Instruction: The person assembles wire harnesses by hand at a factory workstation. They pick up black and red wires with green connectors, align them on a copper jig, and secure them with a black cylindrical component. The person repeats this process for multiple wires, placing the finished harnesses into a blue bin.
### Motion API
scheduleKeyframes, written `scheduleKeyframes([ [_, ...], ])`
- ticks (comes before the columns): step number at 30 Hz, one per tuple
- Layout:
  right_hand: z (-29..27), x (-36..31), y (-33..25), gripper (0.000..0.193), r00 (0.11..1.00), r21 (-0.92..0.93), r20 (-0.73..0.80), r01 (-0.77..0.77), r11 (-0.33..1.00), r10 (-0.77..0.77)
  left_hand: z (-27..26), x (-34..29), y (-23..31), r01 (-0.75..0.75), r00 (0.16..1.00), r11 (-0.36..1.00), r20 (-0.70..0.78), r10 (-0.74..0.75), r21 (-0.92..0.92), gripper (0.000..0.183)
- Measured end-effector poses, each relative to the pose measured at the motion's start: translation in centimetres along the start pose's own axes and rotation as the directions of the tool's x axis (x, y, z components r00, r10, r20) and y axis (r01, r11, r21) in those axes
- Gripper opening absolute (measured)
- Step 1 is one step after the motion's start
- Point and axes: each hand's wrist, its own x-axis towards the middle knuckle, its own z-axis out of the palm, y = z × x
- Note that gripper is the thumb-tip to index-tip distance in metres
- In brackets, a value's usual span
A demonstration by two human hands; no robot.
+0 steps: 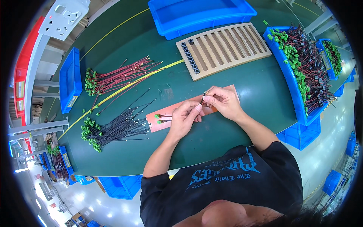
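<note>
In front of me, both hands meet over a narrow copper-coloured board [154, 128]. My left hand [184, 118] is closed in a pinch on a thin dark wire [202, 100]. Thumb and forefinger of my right hand [223, 102] pinch the same wire close to its small, light-coloured tip. Two green connectors [158, 116] lie at the board's left end, their dark leads running under my left hand. Fingers hide most of the held wire. To the left lie a bundle of black wires [121, 123] and a bundle of red wires [123, 75], both with green connectors.
A slotted wooden tray [198, 73] beyond my hands holds several black ring-shaped parts [193, 62] at its left end. Behind it stands a blue bin [166, 32]. A blue bin [308, 120] heaped with wired green connectors is at right; another blue bin [72, 79] stands far left.
</note>
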Motion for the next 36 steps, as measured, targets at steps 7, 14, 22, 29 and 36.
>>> scheduleKeyframes([
  [7,0.2,-0.1,0.2,0.018,0.998,0.031,-0.014,-0.054,0.998,0.055,-0.3,0.0,-0.1,0.035,0.999,0.999,0.022,-0.035,0.005,0.014],
  [14,0.1,0.0,0.3,0.022,0.997,-0.244,0.031,0.072,0.967,-0.066,-0.5,0.0,-0.1,0.04,0.998,0.999,0.057,-0.041,0.022,0.014],
  [22,-0.3,0.1,0.7,0.026,1.0,-0.274,-0.03,-0.015,0.962,0.007,-3.3,-0.7,1.4,-0.173,0.976,0.92,-0.066,0.208,0.352,0.017],
  [29,-0.4,0.3,1.4,0.028,0.999,-0.281,-0.047,-0.036,0.959,0.024,-3.1,-1.7,3.6,-0.154,0.988,0.867,0.098,0.122,0.473,0.031],
  [36,-0.1,0.1,1.4,0.027,0.997,-0.187,-0.049,-0.061,0.98,0.053,-2.1,-1.5,2.0,-0.223,0.962,0.81,-0.012,0.273,0.543,0.029],
])
